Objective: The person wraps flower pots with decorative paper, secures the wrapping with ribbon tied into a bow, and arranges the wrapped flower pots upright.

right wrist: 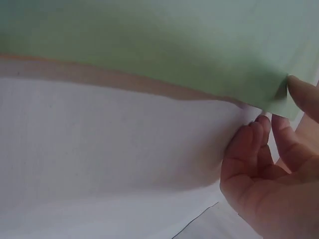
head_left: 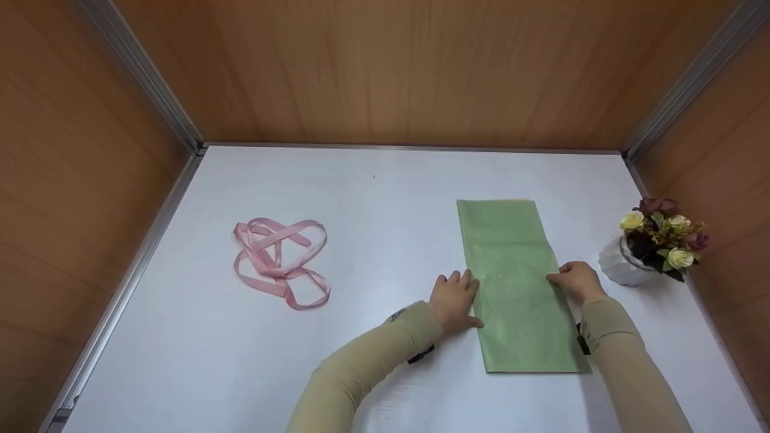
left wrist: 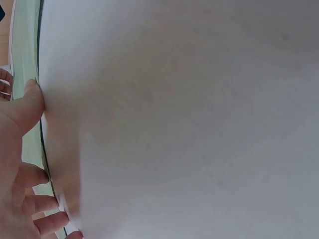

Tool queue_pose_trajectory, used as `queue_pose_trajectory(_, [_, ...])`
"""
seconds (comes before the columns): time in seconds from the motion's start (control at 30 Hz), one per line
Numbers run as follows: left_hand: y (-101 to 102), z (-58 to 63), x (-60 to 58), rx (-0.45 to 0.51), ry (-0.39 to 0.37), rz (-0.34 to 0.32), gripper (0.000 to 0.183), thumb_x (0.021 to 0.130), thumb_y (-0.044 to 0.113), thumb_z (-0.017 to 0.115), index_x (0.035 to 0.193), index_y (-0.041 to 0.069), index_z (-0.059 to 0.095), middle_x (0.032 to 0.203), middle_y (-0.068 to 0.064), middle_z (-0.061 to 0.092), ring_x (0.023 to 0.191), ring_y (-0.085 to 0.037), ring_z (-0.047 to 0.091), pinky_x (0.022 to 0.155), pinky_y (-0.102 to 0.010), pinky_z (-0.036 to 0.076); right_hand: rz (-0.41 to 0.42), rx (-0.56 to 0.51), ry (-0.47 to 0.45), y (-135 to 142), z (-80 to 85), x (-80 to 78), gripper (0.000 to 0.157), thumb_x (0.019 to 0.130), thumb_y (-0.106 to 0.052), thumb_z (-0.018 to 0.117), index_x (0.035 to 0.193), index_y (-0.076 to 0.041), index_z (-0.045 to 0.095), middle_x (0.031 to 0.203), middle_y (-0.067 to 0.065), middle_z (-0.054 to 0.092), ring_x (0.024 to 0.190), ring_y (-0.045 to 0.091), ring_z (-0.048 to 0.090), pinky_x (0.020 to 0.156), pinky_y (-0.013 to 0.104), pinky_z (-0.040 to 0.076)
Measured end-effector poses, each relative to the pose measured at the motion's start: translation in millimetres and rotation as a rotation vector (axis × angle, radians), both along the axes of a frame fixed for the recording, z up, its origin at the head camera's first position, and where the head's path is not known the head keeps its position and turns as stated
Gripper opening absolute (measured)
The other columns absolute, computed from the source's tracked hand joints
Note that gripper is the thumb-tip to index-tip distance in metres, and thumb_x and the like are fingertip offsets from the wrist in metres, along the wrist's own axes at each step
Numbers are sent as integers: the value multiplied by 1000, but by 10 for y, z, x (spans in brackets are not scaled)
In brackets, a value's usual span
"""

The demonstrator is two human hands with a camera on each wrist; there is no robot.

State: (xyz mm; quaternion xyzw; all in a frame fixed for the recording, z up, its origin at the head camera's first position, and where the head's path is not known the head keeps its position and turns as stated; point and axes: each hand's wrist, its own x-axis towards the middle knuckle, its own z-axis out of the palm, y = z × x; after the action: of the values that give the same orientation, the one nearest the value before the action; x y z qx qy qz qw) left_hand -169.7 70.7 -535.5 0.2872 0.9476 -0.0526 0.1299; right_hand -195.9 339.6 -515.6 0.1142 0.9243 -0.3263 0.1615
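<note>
The folded green sheet (head_left: 517,288) lies on the white table (head_left: 391,210), near the flower pot (head_left: 622,263) (that's white too), and the left hand (head_left: 454,300) touches the sheet's left edge with fingers spread apart while the right hand (head_left: 579,281) pinches the right edge.

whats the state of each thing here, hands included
green paper-like rectangular sheet: folded lengthwise shape, right edge pinched
pink shiny flat ribbon: loosely looped, tied round nothing
white ribbed pot: upright, holding yellow and maroon flowers
left hand: spread, touching the sheet's left edge
right hand: pinching the sheet's right edge
</note>
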Motion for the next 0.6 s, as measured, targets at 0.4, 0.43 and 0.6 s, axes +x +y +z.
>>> queue_pose_trajectory(0.4, [-15,16,-9,2,-17,-12,89,82,73,47,150,19,28,155,-2,28,138,-20,30,108,-38,33,93,-103,-8,95,179,-37,18,92,-16,58,87,0,51,73,0,47,68,13,45,64,30,41])
queue_pose_trajectory(0.43, [-17,12,-11,1,-15,-15,89,82,73,46,150,19,28,154,-3,28,138,-21,31,107,-38,33,100,-108,-11,84,217,-34,18,93,-16,57,89,1,51,75,0,48,69,11,45,64,29,42])
queue_pose_trajectory(0.6, [-39,26,-15,47,-28,-19,84,84,70,47,148,17,33,149,-3,36,132,-20,37,103,-36,37,122,-145,-32,62,369,-24,29,93,-17,57,106,9,52,86,3,53,75,8,51,69,27,49])
